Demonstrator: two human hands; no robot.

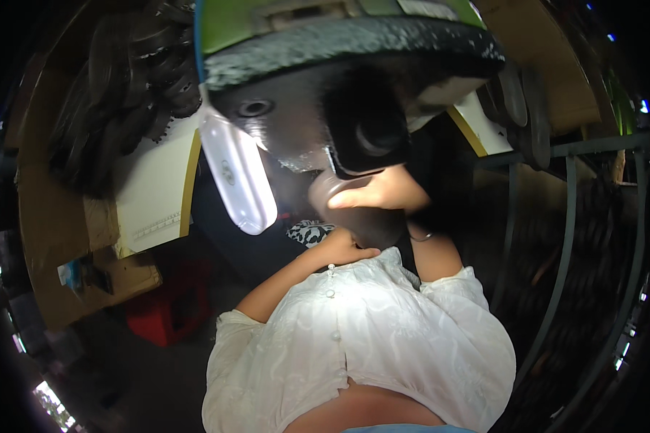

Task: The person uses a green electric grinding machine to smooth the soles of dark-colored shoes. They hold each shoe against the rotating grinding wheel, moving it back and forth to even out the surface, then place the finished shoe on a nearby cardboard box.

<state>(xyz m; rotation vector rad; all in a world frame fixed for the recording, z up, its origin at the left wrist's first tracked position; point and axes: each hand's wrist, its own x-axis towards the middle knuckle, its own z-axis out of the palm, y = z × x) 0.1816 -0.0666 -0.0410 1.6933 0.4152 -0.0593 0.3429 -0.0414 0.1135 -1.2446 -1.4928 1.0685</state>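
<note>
My right hand point(386, 191) is raised just under the machine head point(296, 108), its thumb stretched along a dark, smooth, curved piece point(375, 227) and its other fingers wrapped out of sight. The piece resembles a shoe sole, but blur and shade keep its kind unclear. Lower down, close to my white shirt, my left hand point(339, 247) has its thumb against the near end of the same piece, with its fingertips hidden behind it. A bright elongated lamp point(242, 177) shines on the work from the left of the machine.
Dark soles point(108, 94) lie heaped at the left above a pale board point(155, 191) with a yellow edge. More dark pieces point(531, 108) are at the right. A red stool point(167, 307) stands low on the left; a metal rack point(567, 216) is on the right.
</note>
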